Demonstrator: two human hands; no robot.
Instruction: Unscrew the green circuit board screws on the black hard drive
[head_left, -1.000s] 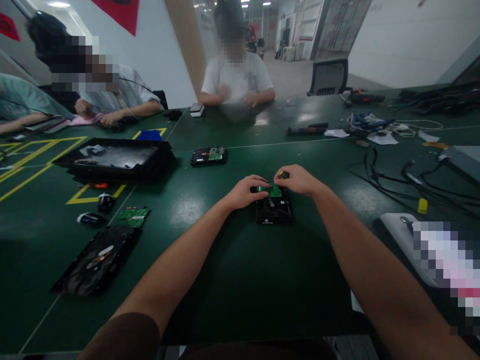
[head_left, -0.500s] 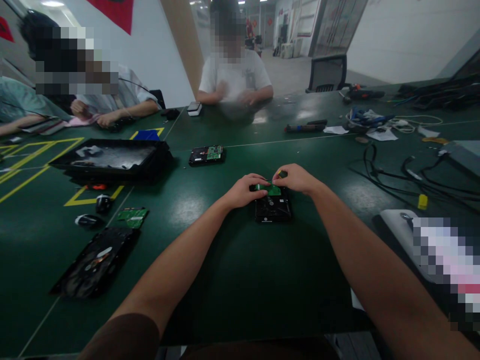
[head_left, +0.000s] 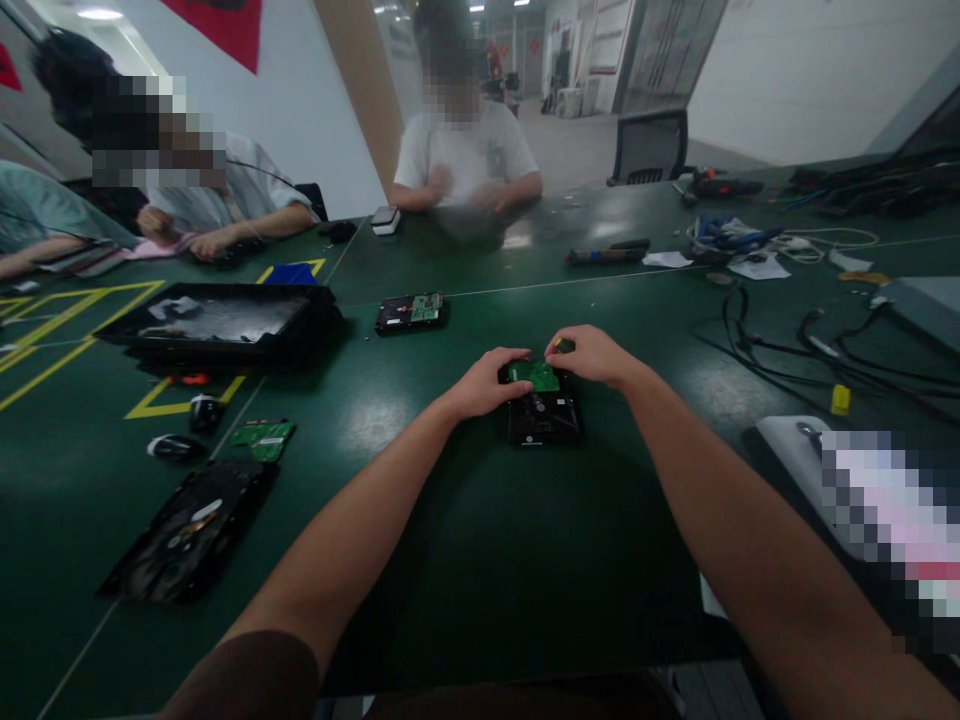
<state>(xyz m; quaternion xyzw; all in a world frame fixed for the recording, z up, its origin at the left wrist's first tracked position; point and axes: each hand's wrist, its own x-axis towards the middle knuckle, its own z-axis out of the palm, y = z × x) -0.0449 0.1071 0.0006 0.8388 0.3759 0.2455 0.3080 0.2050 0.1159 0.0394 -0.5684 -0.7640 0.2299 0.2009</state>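
Before me a black hard drive [head_left: 545, 418] lies flat, with a green circuit board [head_left: 541, 377] at its far end. My left hand [head_left: 487, 383] holds the drive's left side, its thumb by the board's near edge and its fingers at the far edge. Pinched in my right hand [head_left: 589, 352] is a small screwdriver [head_left: 564, 345] with a yellow and black handle, at the board's far right corner. Its tip is too small to make out.
At the left lie an opened drive casing [head_left: 187, 530], a loose circuit board [head_left: 262, 438] and a black tray [head_left: 217, 320]. Another hard drive [head_left: 411, 313] lies farther back. Black cables [head_left: 810, 345] spread at the right. Co-workers [head_left: 465, 150] sit across the table.
The fingers of my left hand have shifted back a little, so more of the green board shows. My right hand stays at the board's far right corner.
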